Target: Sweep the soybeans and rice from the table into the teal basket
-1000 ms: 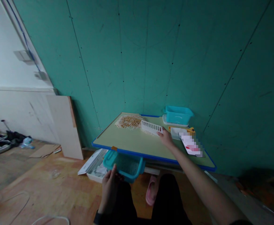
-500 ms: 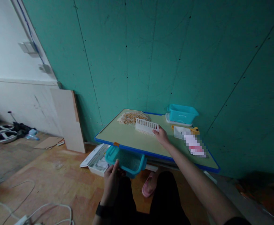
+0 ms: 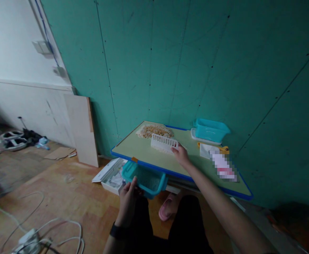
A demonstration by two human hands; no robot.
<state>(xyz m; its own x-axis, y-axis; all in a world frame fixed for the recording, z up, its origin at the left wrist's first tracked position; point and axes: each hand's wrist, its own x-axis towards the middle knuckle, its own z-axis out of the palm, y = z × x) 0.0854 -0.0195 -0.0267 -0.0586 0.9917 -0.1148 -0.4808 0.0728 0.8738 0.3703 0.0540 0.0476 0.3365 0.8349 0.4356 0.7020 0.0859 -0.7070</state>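
Our right hand (image 3: 180, 153) gripped a slotted white tray (image 3: 163, 144) around the middle of the tabletop (image 3: 135, 149), near the grain pile (image 3: 152, 131) by the far-left corner; left hand (image 3: 127, 192) gripped a teal bin (image 3: 152, 193) below the front edge. We couldn't read the pixelated pink-white thing (image 3: 224, 168), tbh.

The room is a bit dim. The white wall (image 3: 8, 38) on the left is brightest, and the green wall (image 3: 154, 70) gets darker toward the right. A soft shadow sits beside the leaning board (image 3: 82, 130). Things look fuzzy and stretched near the edges. Blocky squares (like a puzzle) hide the flat pink-and-white thing (image 3: 223, 167).
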